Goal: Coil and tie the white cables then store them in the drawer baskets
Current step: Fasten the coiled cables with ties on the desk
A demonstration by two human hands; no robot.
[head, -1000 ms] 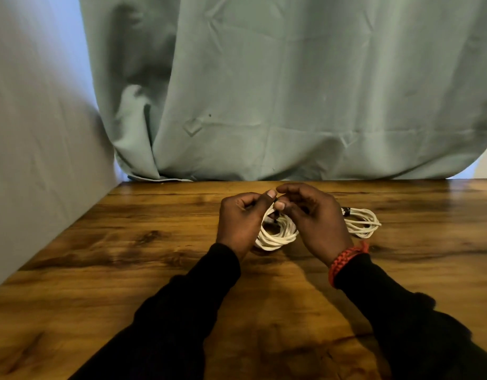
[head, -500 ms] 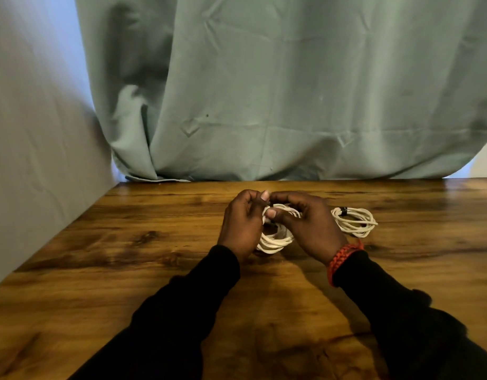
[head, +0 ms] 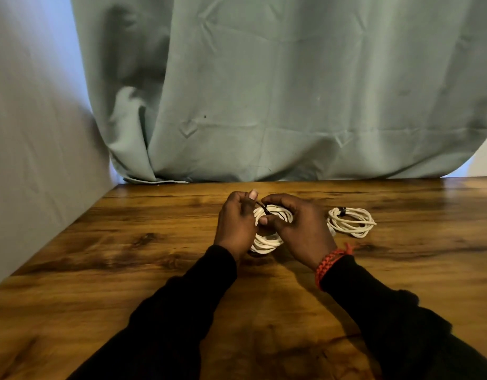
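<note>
A white cable coil (head: pixel 267 237) is held just above the wooden surface (head: pixel 127 270), near its far-middle, between both hands. The left hand (head: pixel 235 226) is curled round the coil's left side, thumb up; the right hand (head: pixel 297 226) is closed on the right side, and its fingertips (head: pixel 264 220) pinch at a thin black tie (head: pixel 264 209) crossing the top of the loops. The tie looks only partly fastened, so the tying step is judged to be in progress. Risks: if the pinch slips before the tie is closed, the tie could spring loose and the loops could fan out, which would call for recoiling; a tie caught on only some strands would leave loose turns that could snag at storage; an over-tight pull could kink the cable. Whether all strands are captured cannot be told, since the hands cover much of the bundle. A second coil (head: pixel 350 222) lies on the surface to the right, apart from the hands, already bound by a dark tie (head: pixel 342 211). Count: two white cable coils, two ties, two hands, one red braided wristband (head: pixel 328 263) on the right wrist. No drawer or baskets are in view, so storage is judged not yet begun.
</note>
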